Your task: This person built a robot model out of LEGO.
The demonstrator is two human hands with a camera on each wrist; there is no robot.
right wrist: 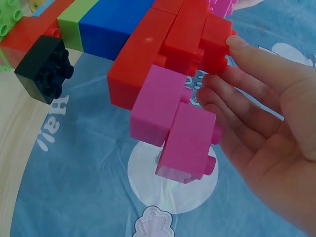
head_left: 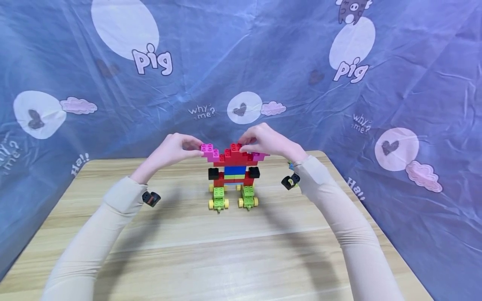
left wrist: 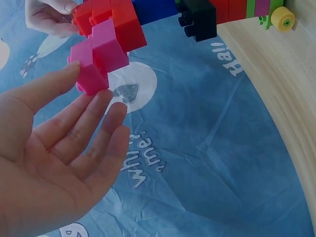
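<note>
A toy building-block figure stands on the table, with stepped red and pink bricks on top and a blue brick in its middle. My left hand pinches the outer pink brick at the figure's left end between thumb and fingertips. At the top centre, my right hand pinches the uppermost red brick. The pink bricks on the other end are untouched. Black bricks stick out at both sides. Below are green wheeled blocks with yellow wheels.
The wooden table stretches in front of the figure. A blue printed cloth hangs behind and along both sides. Beside the right forearm, a small blue and green item is partly hidden. Black devices sit at both wrists.
</note>
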